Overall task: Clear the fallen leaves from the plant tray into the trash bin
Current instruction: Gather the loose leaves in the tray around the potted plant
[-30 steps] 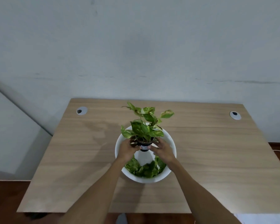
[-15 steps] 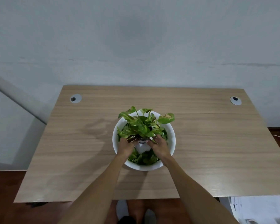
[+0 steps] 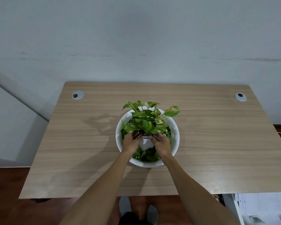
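A round white plant tray (image 3: 175,140) sits in the middle of the wooden table (image 3: 217,143). In its centre stands a small white pot (image 3: 146,144) with a green leafy plant (image 3: 148,120). Loose fallen leaves (image 3: 144,155) lie on the tray floor around the pot. My left hand (image 3: 131,142) grips the pot's left side and my right hand (image 3: 161,143) grips its right side, fingers curled under the foliage. The pot's rim is mostly hidden by leaves and fingers.
Two grey cable grommets sit at the table's far corners, the left grommet (image 3: 77,95) and the right grommet (image 3: 240,96). A grey wall stands behind the table. A white bin-like object (image 3: 258,208) shows at the bottom right on the floor. My feet (image 3: 138,211) are below the table's near edge.
The view has tilted downward, so the table looks lower and flatter. Both hands have stayed on the pot, which now sits lower inside the tray.
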Tool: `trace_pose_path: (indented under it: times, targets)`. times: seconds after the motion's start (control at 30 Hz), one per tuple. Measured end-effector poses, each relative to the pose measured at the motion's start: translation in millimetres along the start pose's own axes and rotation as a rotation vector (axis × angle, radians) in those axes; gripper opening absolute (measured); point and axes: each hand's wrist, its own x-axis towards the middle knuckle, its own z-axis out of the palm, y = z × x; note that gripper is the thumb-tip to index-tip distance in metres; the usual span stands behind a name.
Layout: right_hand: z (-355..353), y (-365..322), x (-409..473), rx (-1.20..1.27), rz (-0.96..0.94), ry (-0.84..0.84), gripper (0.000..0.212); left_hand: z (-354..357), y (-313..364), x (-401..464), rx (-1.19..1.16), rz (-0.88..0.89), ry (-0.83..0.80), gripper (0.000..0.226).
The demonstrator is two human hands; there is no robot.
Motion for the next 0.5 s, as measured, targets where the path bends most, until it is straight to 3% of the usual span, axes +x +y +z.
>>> trace_pose_path:
  times: [0.1, 0.23, 0.33, 0.4, 0.5]
  targets:
    - [-6, 1, -1, -0.139, -0.03, 0.035, 0.029, -8, 4, -3, 0.057, 0.032, -0.009, 0.028]
    - [-18, -4, -12, -0.239, -0.08, 0.194, 0.026, -31, 7, -2, 0.321, 0.091, -0.006, 0.021]
    - [-27, -6, -14, -0.377, -0.195, 0.296, 0.028, -43, 11, -1, 0.528, 0.227, 0.059, 0.019]
    - [-32, -3, -5, -0.613, -0.281, 0.231, 0.032, -49, 13, 6, 0.63, 0.283, 0.115, 0.022]
    - [-31, 12, 11, -1.01, -0.316, -0.048, 0.054, -54, 17, 17, 0.785, 0.364, -0.006, 0.023]
